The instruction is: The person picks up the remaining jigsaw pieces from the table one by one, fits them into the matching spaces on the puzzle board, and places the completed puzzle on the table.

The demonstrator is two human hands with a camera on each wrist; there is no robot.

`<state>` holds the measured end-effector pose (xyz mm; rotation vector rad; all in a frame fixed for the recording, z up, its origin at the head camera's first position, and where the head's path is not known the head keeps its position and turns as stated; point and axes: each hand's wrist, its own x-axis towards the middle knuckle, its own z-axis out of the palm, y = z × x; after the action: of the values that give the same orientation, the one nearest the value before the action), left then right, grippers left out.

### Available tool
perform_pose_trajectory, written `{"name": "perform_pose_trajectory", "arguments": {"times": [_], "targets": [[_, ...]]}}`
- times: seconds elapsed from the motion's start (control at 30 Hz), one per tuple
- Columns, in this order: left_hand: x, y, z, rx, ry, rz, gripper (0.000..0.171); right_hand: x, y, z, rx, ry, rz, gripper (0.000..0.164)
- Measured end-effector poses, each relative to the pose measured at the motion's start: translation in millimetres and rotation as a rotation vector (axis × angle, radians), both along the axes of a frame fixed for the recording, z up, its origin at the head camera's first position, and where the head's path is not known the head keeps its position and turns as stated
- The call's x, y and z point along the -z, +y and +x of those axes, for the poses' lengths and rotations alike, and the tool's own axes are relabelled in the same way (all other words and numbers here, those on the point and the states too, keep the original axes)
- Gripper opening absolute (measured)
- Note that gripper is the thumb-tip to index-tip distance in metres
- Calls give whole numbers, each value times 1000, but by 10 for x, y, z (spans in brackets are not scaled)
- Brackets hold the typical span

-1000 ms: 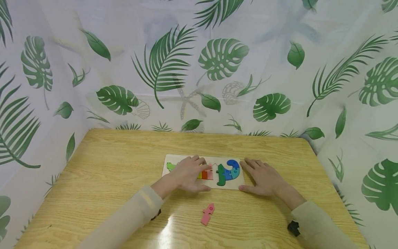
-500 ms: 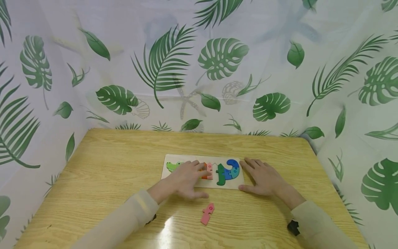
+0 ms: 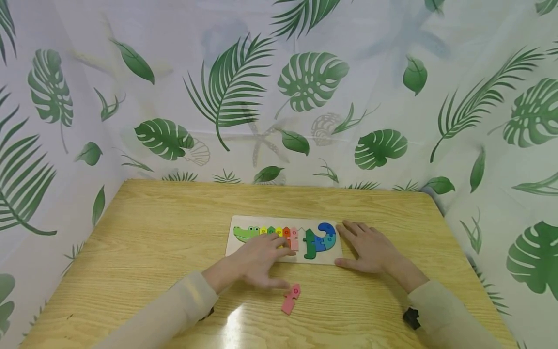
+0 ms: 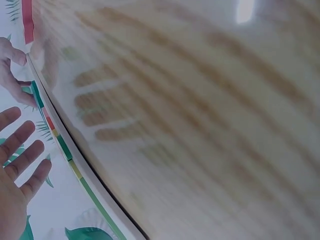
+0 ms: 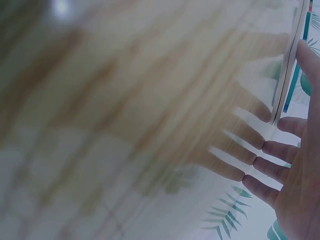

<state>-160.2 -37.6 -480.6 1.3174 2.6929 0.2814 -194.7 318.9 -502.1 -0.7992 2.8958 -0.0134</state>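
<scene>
A wooden crocodile puzzle board (image 3: 332,258) lies flat on the table, its green head (image 3: 246,234) at the left and blue tail pieces (image 3: 327,229) at the right. A pale gap shows between the light pink piece (image 3: 294,238) and the dark green leg piece (image 3: 310,245). My left hand (image 3: 257,261) hovers over the board's front edge with fingers spread, holding nothing. Its thumb tip is close to a loose pink puzzle piece (image 3: 290,301) in front of the board. My right hand (image 3: 368,249) rests with straight fingers and thumb at the board's right end.
The wood-grain table (image 3: 174,203) has its back edge against a white leaf-print cloth (image 3: 244,160), which also rises at both sides. A dark wristband (image 3: 411,319) shows at the right sleeve.
My left hand has drawn back from over the board toward the loose pink piece, uncovering the crocodile's head and several coloured pieces. The right hand has stayed in place.
</scene>
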Motion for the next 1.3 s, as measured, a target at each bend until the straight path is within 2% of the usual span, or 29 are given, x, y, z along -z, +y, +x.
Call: {"name": "perform_pose_trajectory", "arguments": {"times": [0.27, 0.5, 0.9, 1.3], "targets": [[1, -1, 78, 39, 11, 17, 79, -12, -6, 8, -1, -5, 3, 107], [-35, 49, 139, 69, -28, 2, 82, -8, -13, 11, -3, -3, -3, 107], [12, 94, 230, 121, -39, -42, 85, -6, -23, 21, 3, -6, -6, 107], [75, 113, 230, 157, 1, -66, 84, -2, -15, 7, -3, 4, -1, 106]]}}
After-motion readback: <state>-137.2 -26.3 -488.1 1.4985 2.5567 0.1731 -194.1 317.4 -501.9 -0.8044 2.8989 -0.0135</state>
